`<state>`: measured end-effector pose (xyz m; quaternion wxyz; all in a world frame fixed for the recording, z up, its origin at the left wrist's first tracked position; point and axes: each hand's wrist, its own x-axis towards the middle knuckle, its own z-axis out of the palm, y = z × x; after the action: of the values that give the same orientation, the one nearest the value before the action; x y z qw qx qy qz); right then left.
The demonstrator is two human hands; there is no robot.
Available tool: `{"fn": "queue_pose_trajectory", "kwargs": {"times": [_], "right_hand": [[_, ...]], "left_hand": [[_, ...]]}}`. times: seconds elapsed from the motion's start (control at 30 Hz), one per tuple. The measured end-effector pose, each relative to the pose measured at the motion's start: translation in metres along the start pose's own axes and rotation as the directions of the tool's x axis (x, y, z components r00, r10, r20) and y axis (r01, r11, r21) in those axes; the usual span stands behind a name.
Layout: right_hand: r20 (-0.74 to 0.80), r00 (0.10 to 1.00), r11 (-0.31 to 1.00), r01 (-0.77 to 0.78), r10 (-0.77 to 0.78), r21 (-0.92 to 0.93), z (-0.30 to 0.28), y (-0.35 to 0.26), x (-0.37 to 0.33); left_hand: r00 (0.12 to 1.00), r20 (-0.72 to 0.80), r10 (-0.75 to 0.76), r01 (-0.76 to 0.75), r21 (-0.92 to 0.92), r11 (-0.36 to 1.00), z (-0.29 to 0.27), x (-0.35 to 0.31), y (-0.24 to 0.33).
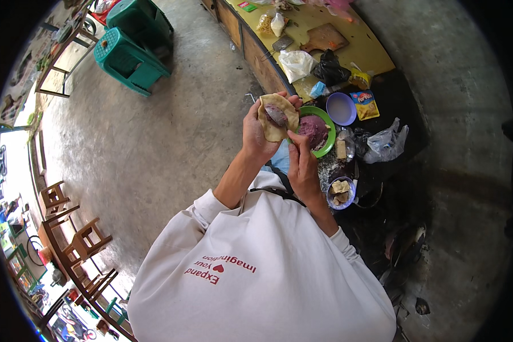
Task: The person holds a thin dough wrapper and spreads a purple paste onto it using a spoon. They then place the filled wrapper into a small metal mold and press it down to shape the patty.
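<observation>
Round pale-yellow dough sheet [275, 134] held on left hand [257, 134], silver metal spoon [277, 117] gripped over it by right hand [303, 157], purple mash [312, 130] heaped in round green dish [333, 133].

Bare hands [258, 138]: two. Round pale dough sheet [274, 134]: one. Shiny metal spoon [276, 116]: one. Green round plastic bowl [332, 134]: one. Small round lavender bowls [329, 106]: two. Brown wooden cutting board [325, 37]: one. Yellow-and-blue rectangular sachet [366, 106]: one

Daylight from left, blown out at that rim; floor [176, 125] pale there, right side dim. Lower right murky. Fisheye bends edges, black corners. Centre reasonably sharp.
</observation>
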<state>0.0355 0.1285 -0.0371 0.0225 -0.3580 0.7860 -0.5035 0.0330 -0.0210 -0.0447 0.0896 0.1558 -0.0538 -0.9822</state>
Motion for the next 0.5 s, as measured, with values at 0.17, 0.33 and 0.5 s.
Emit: {"fn": "queue_pose_trajectory", "kwargs": {"times": [0.17,0.33,0.5], "right_hand": [[0.026,0.925,0.898,-0.375,0.379,0.231,-0.011,-0.006,-0.004],[-0.037,0.999,1.0,-0.018,0.018,0.012,-0.007,-0.005,0.009],[0.199,0.859,0.718,-0.505,0.471,0.48,-0.026,-0.006,0.011]], "left_hand": [[0.995,0.09,-0.049,0.049,0.002,0.999,0.005,-0.004,0.005],[0.977,0.175,-0.12,0.132,-0.057,0.99,0.005,-0.004,0.007],[0.98,0.123,-0.155,0.154,0.019,0.988,-0.008,0.001,0.011]]}}
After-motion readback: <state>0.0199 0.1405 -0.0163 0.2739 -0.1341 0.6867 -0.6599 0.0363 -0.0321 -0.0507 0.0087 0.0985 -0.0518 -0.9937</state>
